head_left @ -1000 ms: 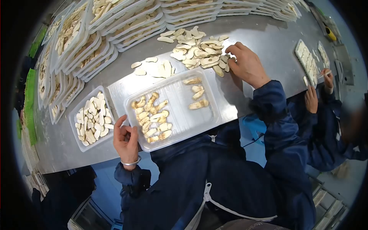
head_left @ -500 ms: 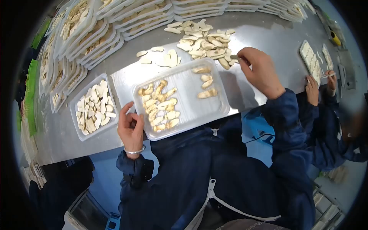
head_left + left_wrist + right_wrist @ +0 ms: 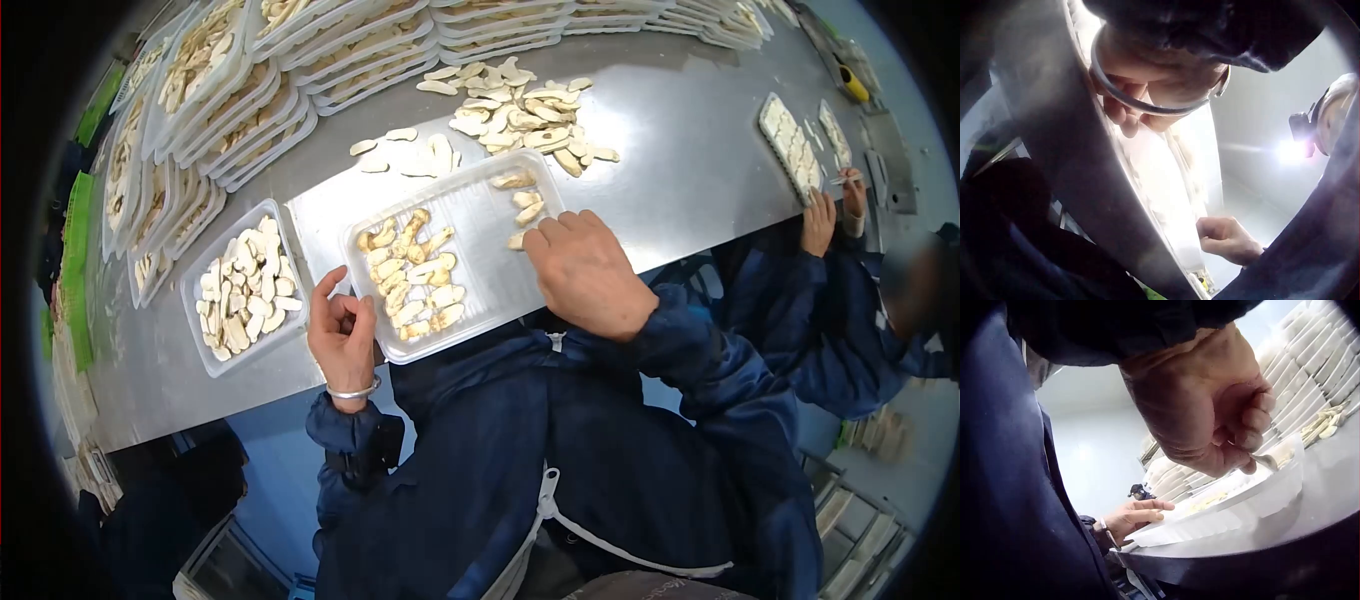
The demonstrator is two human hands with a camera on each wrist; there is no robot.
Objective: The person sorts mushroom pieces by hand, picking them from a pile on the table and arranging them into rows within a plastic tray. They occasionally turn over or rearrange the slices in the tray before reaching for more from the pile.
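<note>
A clear plastic tray lies in front of me, with rows of browned mushroom slices along its left side and a few mushroom pieces at its right. Over the tray's right part, my right hand pinches a mushroom slice between thumb and fingertips; its curled fingers hide most of the slice in the head view. At the left rim, my left hand rests with its index finger stretched out and the other fingers loosely bent. A loose pile of pale mushroom slices lies beyond the tray.
A smaller tray of pale slices stands to the left. Stacked filled trays line the back of the metal table. Several loose slices lie behind my tray. At the right, another person's hands are beside a white tray.
My right hand has picked a slice from the pile and come back toward me, over the tray's right side. My left hand stays at the left rim.
</note>
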